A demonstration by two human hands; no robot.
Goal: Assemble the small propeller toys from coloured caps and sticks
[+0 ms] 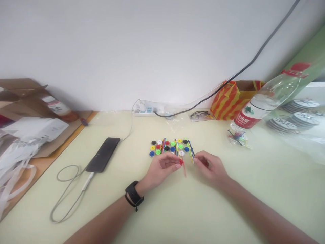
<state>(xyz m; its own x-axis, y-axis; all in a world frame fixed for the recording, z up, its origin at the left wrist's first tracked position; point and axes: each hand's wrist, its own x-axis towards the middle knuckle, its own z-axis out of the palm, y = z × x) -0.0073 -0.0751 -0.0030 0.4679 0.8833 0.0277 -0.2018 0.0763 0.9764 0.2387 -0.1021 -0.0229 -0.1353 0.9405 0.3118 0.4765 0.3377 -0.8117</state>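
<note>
Several small coloured discs (158,147) lie in rows on the pale green table (162,210), with bundles of thin coloured sticks (176,146) between them. My left hand (164,167), below the discs, pinches a small red piece (181,162); a thin red stick (184,170) hangs down beside it. To the right, my right hand (209,166) has its thumb and forefinger together at the lower end of the rightmost stick bundle (191,151). Whatever lies between those fingertips is too small to make out.
A black phone (103,155) with a cable lies at the left. Behind are a power strip (144,109) and glasses (200,115). At the right stand a large bottle (264,98), a striped bag (224,101) and stacked discs (283,124). Cartons (22,98) are far left.
</note>
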